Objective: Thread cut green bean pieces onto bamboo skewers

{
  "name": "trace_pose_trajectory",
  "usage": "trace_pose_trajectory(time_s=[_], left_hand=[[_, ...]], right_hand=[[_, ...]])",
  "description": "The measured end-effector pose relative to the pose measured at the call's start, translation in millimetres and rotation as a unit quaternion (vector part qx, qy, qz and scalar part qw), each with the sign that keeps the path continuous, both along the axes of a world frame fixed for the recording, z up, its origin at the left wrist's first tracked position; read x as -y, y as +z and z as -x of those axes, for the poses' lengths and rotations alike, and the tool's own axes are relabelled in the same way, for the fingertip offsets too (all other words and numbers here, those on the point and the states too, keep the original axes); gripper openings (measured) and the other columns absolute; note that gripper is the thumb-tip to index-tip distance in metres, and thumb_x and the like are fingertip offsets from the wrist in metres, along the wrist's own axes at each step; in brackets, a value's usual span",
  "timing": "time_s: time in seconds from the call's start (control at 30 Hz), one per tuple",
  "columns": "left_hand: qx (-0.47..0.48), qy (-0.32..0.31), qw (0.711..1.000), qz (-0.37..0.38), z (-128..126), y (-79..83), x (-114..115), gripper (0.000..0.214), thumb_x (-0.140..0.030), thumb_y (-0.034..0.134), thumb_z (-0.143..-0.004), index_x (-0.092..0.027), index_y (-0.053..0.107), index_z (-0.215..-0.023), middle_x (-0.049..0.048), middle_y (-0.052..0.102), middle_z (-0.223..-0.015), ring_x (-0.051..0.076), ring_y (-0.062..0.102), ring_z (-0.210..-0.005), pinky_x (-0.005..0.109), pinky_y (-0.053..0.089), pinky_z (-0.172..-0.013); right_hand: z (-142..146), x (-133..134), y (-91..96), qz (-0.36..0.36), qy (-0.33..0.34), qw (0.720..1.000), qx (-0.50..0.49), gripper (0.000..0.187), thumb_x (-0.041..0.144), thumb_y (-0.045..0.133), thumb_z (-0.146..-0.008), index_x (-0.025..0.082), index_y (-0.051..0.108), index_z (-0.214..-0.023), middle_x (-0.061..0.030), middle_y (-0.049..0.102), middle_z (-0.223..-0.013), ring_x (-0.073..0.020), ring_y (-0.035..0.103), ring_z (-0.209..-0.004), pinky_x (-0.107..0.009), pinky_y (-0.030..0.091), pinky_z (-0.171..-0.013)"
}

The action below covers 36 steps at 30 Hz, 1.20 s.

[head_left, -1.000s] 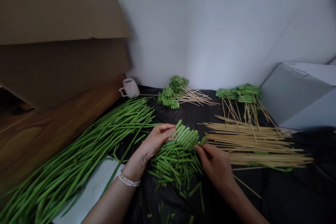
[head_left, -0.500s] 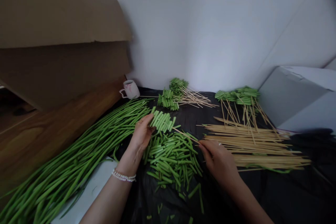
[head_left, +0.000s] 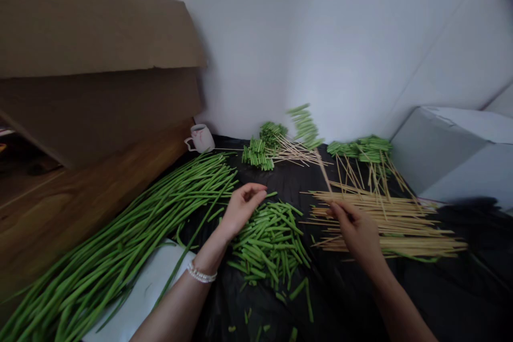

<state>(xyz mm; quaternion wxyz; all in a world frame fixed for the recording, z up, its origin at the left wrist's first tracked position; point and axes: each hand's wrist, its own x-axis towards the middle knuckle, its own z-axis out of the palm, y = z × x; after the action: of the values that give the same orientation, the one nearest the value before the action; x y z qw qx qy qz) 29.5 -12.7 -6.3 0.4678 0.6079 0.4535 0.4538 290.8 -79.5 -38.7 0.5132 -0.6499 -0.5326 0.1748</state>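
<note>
My right hand (head_left: 356, 230) is closed on the bare lower end of a wooden skewer (head_left: 324, 171). Cut green stalk pieces (head_left: 305, 127), blurred by motion, are threaded crosswise along its upper part, raised in front of the wall. My left hand (head_left: 242, 208), a beaded bracelet at its wrist, hovers at the upper left edge of a pile of short green stalk pieces (head_left: 268, 246). Its fingers are loosely curved, with nothing visible held between thumb and forefinger. Long uncut green stalks (head_left: 152, 224) lie to its left, and loose bare skewers (head_left: 385, 224) lie beside my right hand.
Finished skewers lie in two groups at the back, one in the middle (head_left: 258, 155) and one at right (head_left: 372, 148). A white mug (head_left: 201, 139) stands at back left. A cardboard box (head_left: 100, 37) looms at left; a white box (head_left: 460, 144) stands at right.
My right hand has swung the loaded skewer up and right, from lying slanted over the pile to nearly upright. My left hand has come off the threaded pieces and shifted slightly right.
</note>
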Motion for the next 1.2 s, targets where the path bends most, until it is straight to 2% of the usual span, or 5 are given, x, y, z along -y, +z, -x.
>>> trace_pose_trajectory(time_s=[0.13,0.27,0.5,0.83,1.2], left_hand=[[-0.238,-0.135,0.945,-0.178,-11,-4.4,18,0.025,-0.041,0.061,-0.083,-0.021,0.071,-0.097,0.0076,0.069,-0.102,0.023,0.061,-0.098,0.034,0.042,-0.089],[-0.379,-0.204,0.868,-0.249,-17,-10.9,27,0.035,-0.041,0.063,-0.082,-0.024,0.067,-0.112,0.0077,0.065,-0.118,0.026,0.054,-0.114,0.041,0.036,-0.1],[-0.411,-0.211,0.847,-0.262,-18,-16.6,26,0.034,-0.04,0.06,-0.084,-0.024,0.065,-0.114,0.0072,0.065,-0.116,0.026,0.052,-0.117,0.04,0.037,-0.098],[-0.397,-0.213,0.855,-0.258,-17,-19.5,24,0.036,-0.039,0.064,-0.082,-0.025,0.065,-0.115,0.007,0.067,-0.112,0.026,0.051,-0.117,0.04,0.036,-0.1],[-0.393,-0.207,0.858,-0.256,-18,-22.9,23,0.037,-0.039,0.064,-0.081,-0.024,0.065,-0.115,0.0064,0.067,-0.113,0.026,0.051,-0.117,0.04,0.036,-0.1]], right_hand=[[-13,-7,7.2,0.018,0.028,0.953,-0.3,0.038,0.051,0.074,-0.066,0.02,0.072,-0.088,-0.0025,0.068,-0.071,-0.0114,0.054,-0.056,-0.024,0.043,-0.05],[-34,-15,19.4,0.037,0.035,0.889,-0.455,0.035,0.037,0.083,-0.056,0.02,0.071,-0.084,-0.0015,0.065,-0.072,-0.009,0.053,-0.056,-0.02,0.044,-0.045],[-37,-30,53.7,0.051,0.098,0.832,-0.544,0.023,0.024,0.079,-0.063,0.019,0.06,-0.074,0.0061,0.052,-0.061,-0.0013,0.034,-0.044,-0.009,0.027,-0.031],[25,-89,106.4,0.022,0.127,0.874,-0.469,0.021,0.012,0.047,-0.086,0.021,0.043,-0.067,0.0011,0.061,-0.067,-0.0025,0.04,-0.043,-0.011,0.033,-0.036],[93,-105,54.4,0.043,0.091,0.97,-0.221,0.01,0.03,0.037,-0.091,0.024,0.042,-0.084,0.0033,0.065,-0.069,-0.0093,0.057,-0.045,-0.019,0.037,-0.04]])
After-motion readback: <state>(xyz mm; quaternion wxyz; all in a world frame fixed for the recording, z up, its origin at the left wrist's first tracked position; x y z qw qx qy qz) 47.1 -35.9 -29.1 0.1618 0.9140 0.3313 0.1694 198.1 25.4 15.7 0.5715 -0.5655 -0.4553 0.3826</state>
